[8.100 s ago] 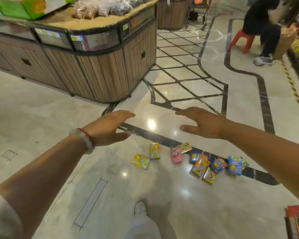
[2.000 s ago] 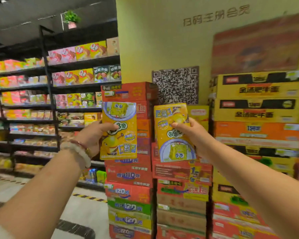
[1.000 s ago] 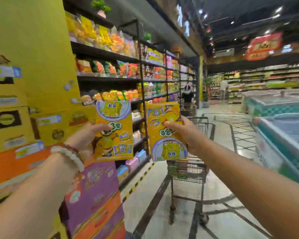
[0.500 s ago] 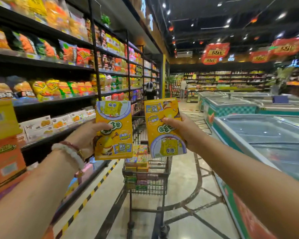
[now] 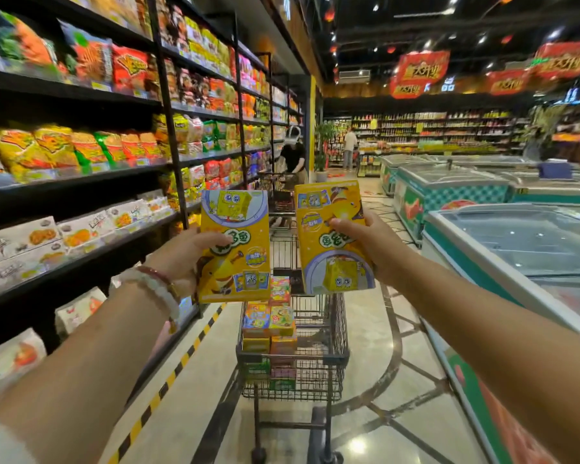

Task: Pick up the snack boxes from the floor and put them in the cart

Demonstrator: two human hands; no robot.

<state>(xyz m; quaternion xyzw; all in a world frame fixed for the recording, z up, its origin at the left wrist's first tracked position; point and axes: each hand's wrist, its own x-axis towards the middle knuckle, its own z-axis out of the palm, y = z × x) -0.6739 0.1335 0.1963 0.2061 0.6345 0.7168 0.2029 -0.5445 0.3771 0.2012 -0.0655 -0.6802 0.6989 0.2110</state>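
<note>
While each hand is gripping an upright yellow snack box, the left hand (image 5: 181, 259) clasping the left box (image 5: 235, 246) and the right hand (image 5: 369, 249) the right box (image 5: 332, 239), the wire cart (image 5: 318, 366) is waiting below and beyond them; releasing too early is risking a box falling short onto the floor.

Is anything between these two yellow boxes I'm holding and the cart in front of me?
Nothing visible. The left box and right box are held above the cart, whose top is open, with boxes already stacked inside.
</note>
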